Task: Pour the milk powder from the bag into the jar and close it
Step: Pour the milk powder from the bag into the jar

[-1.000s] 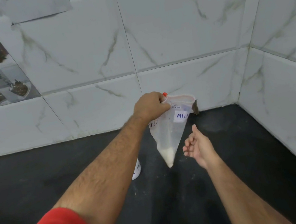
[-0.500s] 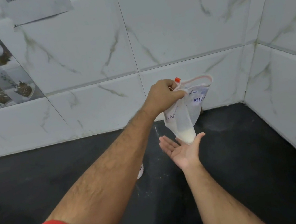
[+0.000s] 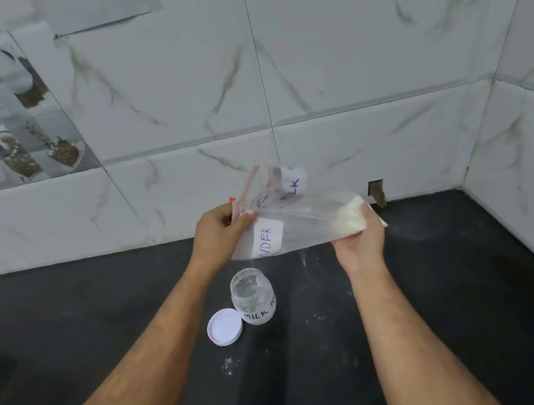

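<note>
A clear zip bag point(image 3: 303, 224) with a white label and white milk powder gathered at its right end lies tilted nearly level above the counter. My left hand point(image 3: 219, 232) grips its open red-zip mouth at the left. My right hand point(image 3: 361, 240) holds the powder-filled bottom end from below, slightly higher. Just under the bag's mouth stands a small clear jar point(image 3: 253, 296), uncapped, labelled "MILK". Its white lid point(image 3: 225, 326) lies flat on the counter to the jar's left, touching it.
The black counter point(image 3: 448, 314) carries scattered specks of spilled powder in front of the jar. White marble tile walls close the back and the right side, meeting in a corner at far right. A small dark gap sits at the wall base behind the bag.
The bag swung from hanging point-down to nearly level. My right hand went from open under its tip to gripping the powder end. The jar and lid came into view from behind my left arm.
</note>
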`<state>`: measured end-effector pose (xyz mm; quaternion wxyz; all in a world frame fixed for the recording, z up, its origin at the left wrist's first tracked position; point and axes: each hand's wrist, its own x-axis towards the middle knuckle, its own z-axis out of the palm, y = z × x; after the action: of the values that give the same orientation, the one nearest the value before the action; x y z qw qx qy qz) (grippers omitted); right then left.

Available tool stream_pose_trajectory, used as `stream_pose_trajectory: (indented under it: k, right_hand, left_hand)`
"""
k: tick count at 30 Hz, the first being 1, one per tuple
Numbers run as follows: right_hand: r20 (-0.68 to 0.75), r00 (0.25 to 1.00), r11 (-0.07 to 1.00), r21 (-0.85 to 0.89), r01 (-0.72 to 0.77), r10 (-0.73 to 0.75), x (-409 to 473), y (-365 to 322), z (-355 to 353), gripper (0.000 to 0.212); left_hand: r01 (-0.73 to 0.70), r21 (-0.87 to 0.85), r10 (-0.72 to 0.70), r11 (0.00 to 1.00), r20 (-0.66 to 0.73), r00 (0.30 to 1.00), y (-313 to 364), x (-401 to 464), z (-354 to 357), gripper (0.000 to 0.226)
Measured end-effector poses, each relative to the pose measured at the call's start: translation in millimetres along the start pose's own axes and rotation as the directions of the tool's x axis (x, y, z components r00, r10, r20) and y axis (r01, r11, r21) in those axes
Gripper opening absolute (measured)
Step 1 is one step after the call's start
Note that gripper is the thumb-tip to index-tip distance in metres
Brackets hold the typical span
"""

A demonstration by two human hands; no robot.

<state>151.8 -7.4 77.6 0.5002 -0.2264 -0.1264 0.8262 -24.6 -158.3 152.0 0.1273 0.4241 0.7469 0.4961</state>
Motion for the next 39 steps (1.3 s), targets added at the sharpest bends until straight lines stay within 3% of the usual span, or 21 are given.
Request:
stream_pose_trajectory:
  k: [3, 7, 12, 19, 25, 33, 39]
  right_hand:
    - [0.024, 1.0, 0.994, -0.105, 0.005, -0.002, -4.1, -0.8, 6.9, 0.039]
    - [0.037, 0.999, 0.978, -0.209, 0.018, -0.01, -10.6, 2.7, 15.1, 0.03]
    - [0.042, 0.997, 0.941, -0.331, 0.068, -0.057, -14.7, 9.5, 21.4, 0.041]
    - [0.097, 0.986, 0.874, -0.457, 0.164, -0.134, -19.6, 12.7, 35.0, 0.026]
    - [0.153, 0.972, 0.782, -0.577, 0.235, -0.18, -26.2, 16.5, 48.0, 0.025]
    - [0.215, 0.955, 0.667, -0.684, 0.295, -0.202, -30.5, 28.1, 62.6, 0.017]
    - [0.227, 0.95, 0.612, -0.727, 0.312, -0.215, -28.7, 36.5, 69.2, 0.047]
  left_hand:
    - [0.102, -0.107, -0.092, 0.989, 0.094, 0.991, -19.7, -5.4, -16.5, 0.017]
    - [0.186, -0.148, -0.161, 0.971, 0.166, 0.973, -46.6, -4.0, -29.1, 0.025]
    - [0.208, -0.188, -0.184, 0.96, 0.136, 0.973, -68.6, -8.9, -23.6, 0.014]
    - [0.243, -0.166, -0.22, 0.956, 0.146, 0.964, -92.1, -7.3, -20.2, 0.011]
    - [0.291, -0.192, -0.258, 0.937, 0.177, 0.95, -114.7, -2.3, -15.1, 0.038]
    - [0.362, -0.288, -0.302, 0.887, 0.232, 0.924, -131.9, -6.7, -9.8, 0.021]
    - [0.373, -0.319, -0.304, 0.871, 0.244, 0.921, -142.9, -12.1, -7.6, 0.039]
